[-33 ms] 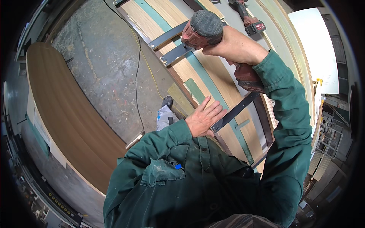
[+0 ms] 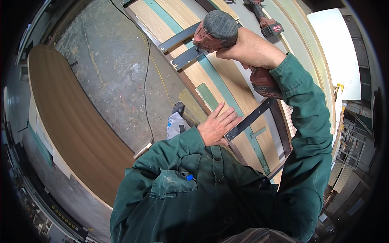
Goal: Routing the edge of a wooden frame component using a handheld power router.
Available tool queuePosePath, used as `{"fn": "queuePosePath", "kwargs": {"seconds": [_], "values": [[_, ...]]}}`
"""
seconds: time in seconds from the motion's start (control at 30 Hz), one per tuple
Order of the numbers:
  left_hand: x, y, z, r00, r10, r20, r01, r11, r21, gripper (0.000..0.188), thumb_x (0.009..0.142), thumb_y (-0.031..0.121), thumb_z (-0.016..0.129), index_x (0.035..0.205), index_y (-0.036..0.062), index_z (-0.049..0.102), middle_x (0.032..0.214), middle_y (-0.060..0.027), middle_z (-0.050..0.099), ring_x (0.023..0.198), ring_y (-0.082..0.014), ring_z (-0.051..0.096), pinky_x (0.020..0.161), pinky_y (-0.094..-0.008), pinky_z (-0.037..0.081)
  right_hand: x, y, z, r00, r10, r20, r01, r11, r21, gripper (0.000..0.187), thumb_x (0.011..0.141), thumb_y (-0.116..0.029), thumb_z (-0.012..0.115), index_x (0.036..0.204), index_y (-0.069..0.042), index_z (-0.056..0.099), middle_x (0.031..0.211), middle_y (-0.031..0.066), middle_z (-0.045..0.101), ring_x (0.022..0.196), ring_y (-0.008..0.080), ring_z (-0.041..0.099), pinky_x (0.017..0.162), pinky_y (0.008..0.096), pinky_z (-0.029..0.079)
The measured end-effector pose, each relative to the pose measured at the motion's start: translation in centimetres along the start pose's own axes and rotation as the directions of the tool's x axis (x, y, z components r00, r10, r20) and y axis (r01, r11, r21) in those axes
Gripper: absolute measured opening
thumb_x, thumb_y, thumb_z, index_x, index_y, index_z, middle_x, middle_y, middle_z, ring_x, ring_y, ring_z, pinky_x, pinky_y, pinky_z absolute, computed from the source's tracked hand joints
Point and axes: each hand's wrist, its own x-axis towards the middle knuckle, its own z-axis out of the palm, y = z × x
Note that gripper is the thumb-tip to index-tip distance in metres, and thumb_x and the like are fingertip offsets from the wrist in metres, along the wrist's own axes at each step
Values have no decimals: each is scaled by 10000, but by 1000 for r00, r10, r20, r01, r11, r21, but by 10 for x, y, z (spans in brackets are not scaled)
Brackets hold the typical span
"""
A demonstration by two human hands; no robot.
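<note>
My right hand (image 2: 253, 49) is wrapped round the handle of a red and black cordless impact driver (image 2: 216, 30). Its nose points down at a dark metal crossbar (image 2: 188, 57) on a curved wooden panel (image 2: 231, 75); the tip's exact contact is hard to see. My left hand (image 2: 217, 126) lies on the near part of the panel with its fingers stretched out. Beside those fingers is the end of another dark metal bar (image 2: 249, 120), with holes along it. Green strips (image 2: 221, 83) run along the panel between the light wood boards.
A second red and black cordless tool (image 2: 265, 22) lies beyond the panel at the upper right. To the left stands a long curved brown board (image 2: 77, 121). A dark cable (image 2: 146, 93) and a yellow cord (image 2: 162, 83) cross the concrete floor (image 2: 109, 65).
</note>
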Motion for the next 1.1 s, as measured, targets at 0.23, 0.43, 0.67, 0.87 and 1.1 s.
{"fn": "queuePosePath", "kwargs": {"seconds": [0.23, 0.43, 0.67, 0.87, 1.1], "values": [[-1, -1, -2, 1000, -2, 3, 2, 1000, -10, 1167, 512, 558, 792, 1473, 72, 341, 1367, -86, 448, 1364, -291, 351, 1170, -567, 180, 0, -7, -2, 1000, -2, 9, 1, 1000, 13, 282, 775, -222, 710, 948, -8, 647, 673, 5, 582, 494, 80, 486, 435, 247, 418], [-1, -1, -2, 1000, 6, 1, -6, 1000, -25, 1146, 528, 551, 782, 1466, 59, 345, 1364, -100, 447, 1356, -293, 356, 1173, -523, 200, 4, -3, -2, 999, -44, 29, 44, 999, -9, 383, 770, -281, 707, 1013, 1, 619, 666, 58, 587, 477, 131, 535, 441, 279, 478], [1, -1, -3, 1000, 13, -3, -13, 998, -64, 1100, 564, 546, 743, 1461, 45, 350, 1363, -128, 439, 1345, -302, 367, 1166, -481, 227, 3, 1, -3, 999, -28, 30, 27, 1000, 4, 258, 810, -244, 707, 849, -1, 629, 625, 13, 555, 438, 91, 482, 398, 255, 390], [1, -17, -22, 1000, 3, -1, -3, 999, 32, 1025, 558, 454, 786, 1447, 114, 404, 1384, -86, 473, 1319, -273, 426, 1133, -569, 254, -17, -17, -12, 981, -195, -18, 193, 979, -57, 471, 820, -367, 713, 1139, -30, 635, 859, 83, 654, 687, 126, 531, 573, 288, 469], [-7, -90, -72, 992, -101, -74, 115, 966, 230, 1084, 543, 633, 743, 1449, 147, 400, 1408, -70, 430, 1334, -292, 372, 1145, -624, 173, -3, -3, -17, 991, -111, 77, 104, 990, 93, 433, 794, -342, 723, 1062, -10, 646, 802, 94, 653, 665, 142, 561, 560, 303, 479]]}}
